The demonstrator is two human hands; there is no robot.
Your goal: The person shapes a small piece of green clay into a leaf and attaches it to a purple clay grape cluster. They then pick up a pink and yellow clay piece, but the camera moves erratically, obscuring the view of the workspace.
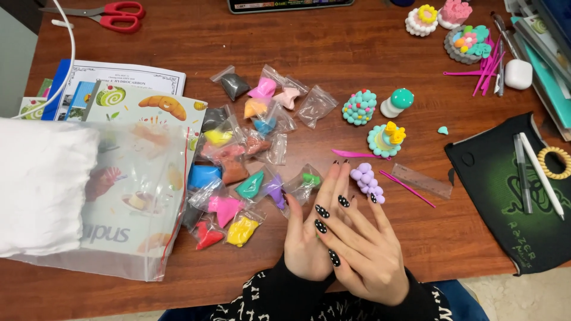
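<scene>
A: Biggest first?
B: Brown wooden table point(357, 47), spread with craft bits. On its left, a large clear zip bag point(137, 202) lying flat over printed booklets, beside a white padded bundle point(41, 184).
A: On the right?
B: A black cloth mat point(505, 196) with green print, carrying a white stylus point(541, 175) and a grey pen point(523, 175). A yellow coil hair tie point(556, 162) at its edge.
A: And the hands?
B: Low in the middle, pressed together flat. Right hand point(369, 255) laid over the left hand point(309, 232), fingers straight and slightly fanned, clamped on nothing visible. Black nails with white dots. Whether anything sits between the palms, cannot tell.
A: Nearest to them?
B: A lilac clay cluster of small balls point(367, 181), just beyond the right fingertips, seemingly touching one nail. A heap of small clay bags point(244, 154) in many colours just left of the left hand.
A: Further up?
B: Red-handled scissors point(113, 15) at the top left. A teal ball-covered clay dome point(359, 107), a white and teal mushroom shape point(397, 102), and a teal cake with a yellow topper point(386, 139) above the cluster.
A: Smallest?
B: A clear ruler point(421, 180), a thin pink modelling stick point(407, 189) next to it, and a pink flat tool point(357, 154) just above the fingertips. A tiny teal scrap point(443, 130) alone on the wood.
</scene>
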